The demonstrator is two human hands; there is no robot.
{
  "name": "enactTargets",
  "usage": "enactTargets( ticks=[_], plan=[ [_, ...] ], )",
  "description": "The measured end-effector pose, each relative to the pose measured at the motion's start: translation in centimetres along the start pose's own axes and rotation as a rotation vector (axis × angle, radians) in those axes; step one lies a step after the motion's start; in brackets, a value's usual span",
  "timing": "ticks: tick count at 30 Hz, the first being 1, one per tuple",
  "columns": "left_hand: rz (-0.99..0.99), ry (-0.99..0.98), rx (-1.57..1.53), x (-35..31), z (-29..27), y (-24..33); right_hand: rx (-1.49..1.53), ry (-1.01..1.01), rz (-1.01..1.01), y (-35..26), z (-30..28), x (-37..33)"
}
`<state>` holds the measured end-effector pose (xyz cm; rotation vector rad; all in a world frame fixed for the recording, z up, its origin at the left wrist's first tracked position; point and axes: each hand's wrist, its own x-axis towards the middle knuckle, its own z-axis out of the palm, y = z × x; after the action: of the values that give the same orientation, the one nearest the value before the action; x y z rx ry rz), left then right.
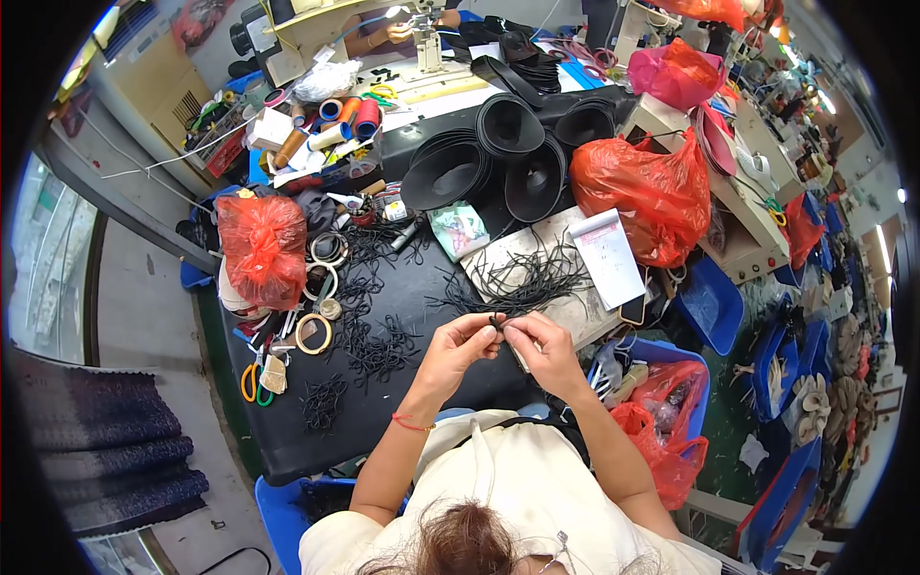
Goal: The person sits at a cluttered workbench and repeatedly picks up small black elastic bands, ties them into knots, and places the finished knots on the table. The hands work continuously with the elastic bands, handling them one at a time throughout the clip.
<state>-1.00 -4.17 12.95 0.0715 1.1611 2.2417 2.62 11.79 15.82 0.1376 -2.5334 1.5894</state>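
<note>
Close together over the near edge of the black table, my left hand (456, 351) and my right hand (544, 353) both pinch a thin black cord (496, 320). Its small loop or knot lies between the fingertips and is partly hidden by them. Just beyond my hands, a loose heap of black cords (537, 280) spreads over a pale board (494, 251). A white notepad (609, 261) with handwriting rests on the board's right side. To the left, tangled, looped black cords (379, 347) lie on the table (383, 422), with a smaller bunch (324, 402) nearer me.
Curled black strips (446, 171) stand at the back, beside a red plastic bag (644, 196). Thread spools (331, 120), another red bag (262, 249), a wooden ring (313, 333) and scissors (257, 385) sit left. A blue bin (698, 383) holds bags at right. Another person's hand (391, 36) is at a sewing machine.
</note>
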Motion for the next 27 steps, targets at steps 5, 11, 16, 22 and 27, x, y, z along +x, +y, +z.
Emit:
enactTargets(
  ticks=[5,11,16,22,27],
  plan=[
    [0.058,0.13,0.094,0.3,-0.2,-0.5,0.368,-0.113,0.291,-0.7,0.3,-0.7],
    [0.056,0.157,-0.009,0.5,-0.2,-0.4,0.76,-0.234,0.344,0.1,-0.3,-0.2],
    [0.044,0.197,-0.082,0.4,0.3,0.2,0.79,-0.178,0.382,-0.2,0.0,0.1],
    [0.181,0.225,0.05,0.5,0.5,-1.1,0.653,-0.19,0.494,0.5,-0.4,0.8],
    [0.254,0.249,0.14,0.5,1.0,-1.1,0.677,-0.168,0.542,0.6,-0.3,1.0]
  ],
)
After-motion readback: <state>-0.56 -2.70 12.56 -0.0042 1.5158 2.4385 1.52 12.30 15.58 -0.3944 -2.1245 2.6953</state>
